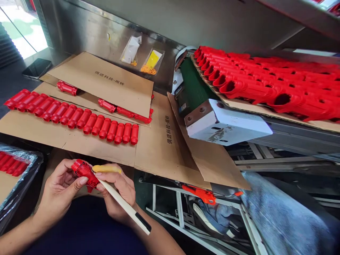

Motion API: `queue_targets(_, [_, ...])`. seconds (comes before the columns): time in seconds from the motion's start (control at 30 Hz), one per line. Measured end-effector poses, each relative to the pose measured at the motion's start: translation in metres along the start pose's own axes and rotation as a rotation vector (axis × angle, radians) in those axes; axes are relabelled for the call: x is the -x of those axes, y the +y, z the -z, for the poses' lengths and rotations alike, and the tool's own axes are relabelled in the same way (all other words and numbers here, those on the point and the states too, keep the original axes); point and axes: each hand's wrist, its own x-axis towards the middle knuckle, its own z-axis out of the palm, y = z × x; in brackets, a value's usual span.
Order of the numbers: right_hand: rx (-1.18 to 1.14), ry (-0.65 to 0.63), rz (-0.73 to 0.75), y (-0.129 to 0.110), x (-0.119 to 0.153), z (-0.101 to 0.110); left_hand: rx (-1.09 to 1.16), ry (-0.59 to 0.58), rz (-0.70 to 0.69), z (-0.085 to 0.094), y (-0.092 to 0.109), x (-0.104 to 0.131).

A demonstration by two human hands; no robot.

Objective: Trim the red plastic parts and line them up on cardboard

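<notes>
My left hand (62, 186) grips a red hollow plastic part (84, 170) between thumb and fingers, low in front of my body. My right hand (119, 189) is closed around a slim cream-coloured stick tool (123, 203) with a black band near its rear end. The tool's front end meets the red part, but its tip is hidden by my fingers. A yellow finger cot (107, 169) covers one finger of my right hand. Beyond both hands, a row of several red ribbed tubes (89, 124) lies on a cardboard sheet (111, 150).
Another cardboard sheet (106, 76) partly covers more red tubes. Small bags (154, 60) and a phone (37, 68) lie behind. At right, many red parts (239, 78) sit on cardboard above a green conveyor (195, 83). A plastic-lined tray (34, 166) stands at left.
</notes>
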Motion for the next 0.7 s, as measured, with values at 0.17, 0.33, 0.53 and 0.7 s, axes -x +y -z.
queue_targets(0.17, [0.014, -0.006, 0.008, 0.0, -0.001, 0.001, -0.009, 0.015, -0.018, -0.001, 0.001, -0.001])
queue_targets(0.33, [0.019, -0.046, -0.031, -0.002, -0.002, 0.003, -0.02, 0.012, -0.001, -0.002, 0.004, -0.001])
queue_targets(0.53, [-0.339, 0.01, -0.365, -0.002, -0.006, 0.023, 0.146, -0.018, 0.096, 0.006, -0.001, -0.002])
queue_targets(0.7, [-0.291, 0.076, -0.576, 0.005, -0.02, 0.032, 0.298, -0.191, 0.384, 0.011, -0.004, -0.004])
